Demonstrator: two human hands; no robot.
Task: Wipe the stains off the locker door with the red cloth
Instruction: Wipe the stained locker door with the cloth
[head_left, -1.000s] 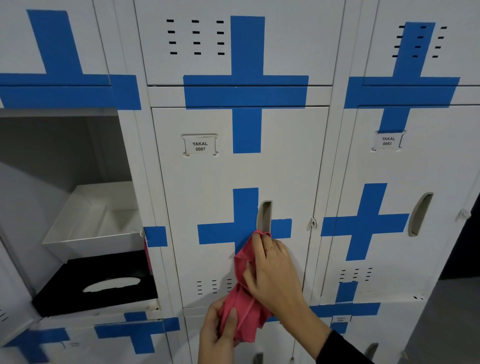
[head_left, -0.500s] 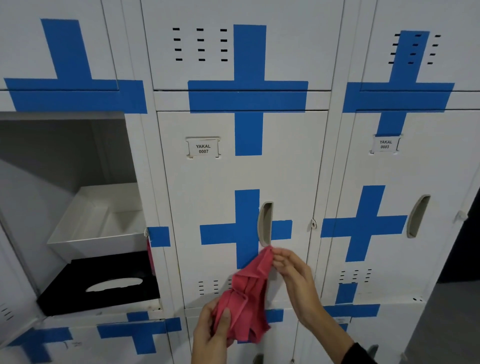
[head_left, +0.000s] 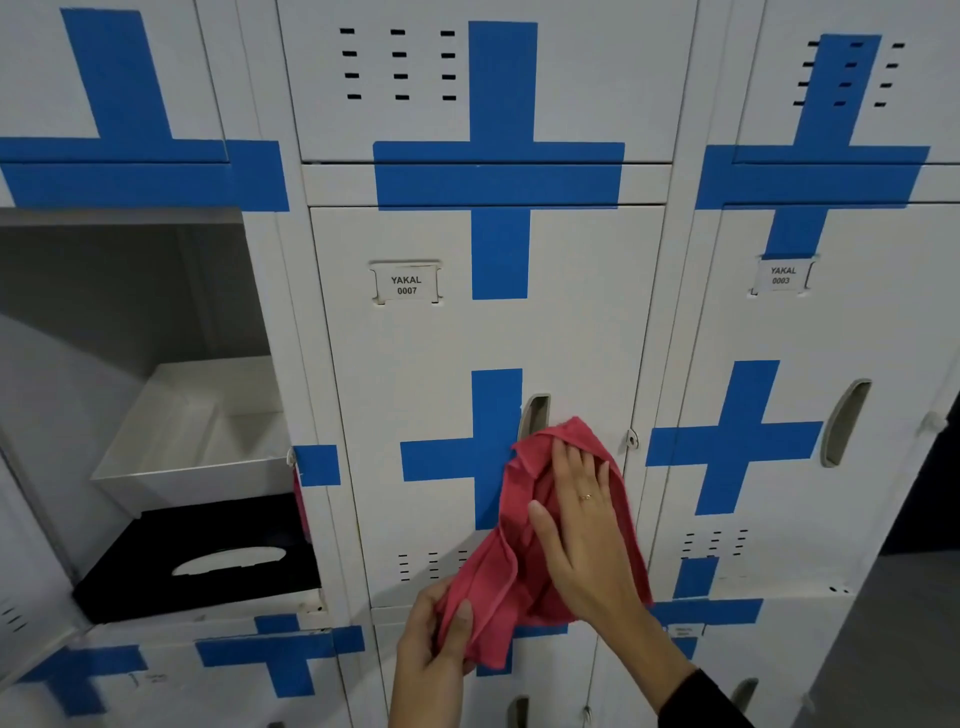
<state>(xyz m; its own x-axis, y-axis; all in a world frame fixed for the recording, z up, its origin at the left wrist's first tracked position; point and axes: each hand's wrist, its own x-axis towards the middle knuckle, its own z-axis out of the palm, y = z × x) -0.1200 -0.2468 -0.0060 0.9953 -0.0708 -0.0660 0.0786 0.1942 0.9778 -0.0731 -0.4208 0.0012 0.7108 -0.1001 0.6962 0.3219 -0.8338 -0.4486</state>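
While my right hand (head_left: 584, 525) lies flat and open with the fingers spread, it presses the red cloth (head_left: 524, 540) against the white locker door (head_left: 467, 343) labelled YAKAL 0007. A thin ring (head_left: 586, 497) sits on one finger of that hand, and a dark sleeve (head_left: 701, 701) covers the wrist at the bottom edge of the view. The top of the cloth covers the right arm of the blue tape cross (head_left: 467, 457) on the door and touches the lower end of the recessed handle slot (head_left: 535, 415). From there the cloth hangs down and to the left in loose folds, past the small vent slits (head_left: 418, 566) near the bottom of the door. My left hand (head_left: 434, 649) is closed on the lower corner of the cloth, thumb in front, pinching it just below the door's bottom edge. I cannot make out any stains on the door from here.

To the left, one locker stands open. Inside it a white tray (head_left: 197, 441) sits tilted on top of a black tissue box (head_left: 208, 556) with an oval opening. To the right is another closed door labelled YAKAL 0003 (head_left: 781, 275), also marked with a blue cross, well apart from my hands.
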